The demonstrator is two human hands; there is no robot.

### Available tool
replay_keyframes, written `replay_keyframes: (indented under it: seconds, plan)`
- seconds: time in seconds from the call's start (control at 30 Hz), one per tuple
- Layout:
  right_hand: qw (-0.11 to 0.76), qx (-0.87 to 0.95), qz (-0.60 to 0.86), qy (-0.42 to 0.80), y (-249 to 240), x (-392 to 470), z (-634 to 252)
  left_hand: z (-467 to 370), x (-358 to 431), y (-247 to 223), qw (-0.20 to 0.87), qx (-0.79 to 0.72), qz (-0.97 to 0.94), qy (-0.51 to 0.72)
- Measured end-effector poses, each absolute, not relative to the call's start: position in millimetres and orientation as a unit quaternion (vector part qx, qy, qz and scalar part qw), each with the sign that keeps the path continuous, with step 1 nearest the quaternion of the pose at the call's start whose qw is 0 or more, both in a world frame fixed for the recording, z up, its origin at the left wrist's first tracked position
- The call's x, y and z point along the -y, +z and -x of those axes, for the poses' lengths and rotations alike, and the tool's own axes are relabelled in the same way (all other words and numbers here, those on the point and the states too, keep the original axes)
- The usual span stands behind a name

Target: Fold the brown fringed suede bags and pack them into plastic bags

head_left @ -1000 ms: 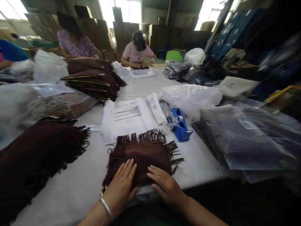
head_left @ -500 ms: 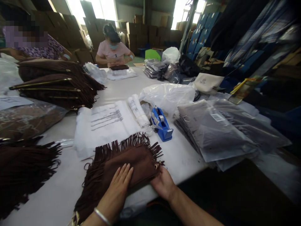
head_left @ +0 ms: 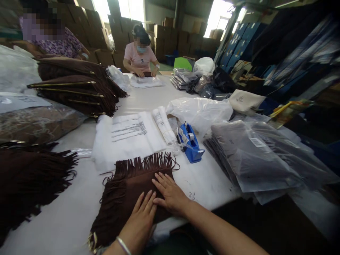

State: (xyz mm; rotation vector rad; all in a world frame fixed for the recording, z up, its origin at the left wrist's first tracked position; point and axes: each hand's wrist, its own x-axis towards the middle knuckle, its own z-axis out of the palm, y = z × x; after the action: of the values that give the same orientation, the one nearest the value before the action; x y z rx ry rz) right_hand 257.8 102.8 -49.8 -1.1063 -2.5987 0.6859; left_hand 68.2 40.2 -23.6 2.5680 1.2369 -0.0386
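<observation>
A brown fringed bag (head_left: 132, 189) lies flat at the near side of the white table (head_left: 71, 219), its fringe spread along the far and left edges. My left hand (head_left: 143, 214), with a bracelet at the wrist, rests on the bag's lower middle, fingers stretched out. On its right part lies my right hand (head_left: 170, 193), flat with the fingers apart; its thumb comes close to the left fingers. Just beyond the bag sit a stack of printed white plastic bags (head_left: 127, 136) and a blue tape dispenser (head_left: 192, 148).
More brown fringed bags (head_left: 66, 86) are piled at the left, with another group (head_left: 29, 177) nearer. Dark items in clear plastic bags (head_left: 262, 159) are stacked at right. A crumpled clear plastic bag (head_left: 199, 109) lies behind the dispenser. Two people work across the table.
My right hand has left the bag's right edge and now lies flat on top of it. The metal ring at that edge is now covered. The view has shifted slightly left.
</observation>
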Motion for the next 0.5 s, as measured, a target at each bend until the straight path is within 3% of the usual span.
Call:
replay_keyframes:
  seconds: [0.1,0.27,0.4,0.5]
  plan:
    - [0.13,0.895,0.364,0.223,-31,-95,-263,-22,-32,12,0.265,-0.49,-0.821,0.121]
    - [0.207,0.906,0.302,0.213,-5,-63,-263,67,10,19,0.298,-0.763,-0.482,0.311]
    - [0.188,0.939,0.194,0.213,-15,-28,-228,71,48,-17,0.448,-0.742,-0.379,0.325]
    - [0.175,0.944,0.2,0.197,-31,-15,-202,53,61,-32,0.503,-0.716,-0.342,0.342]
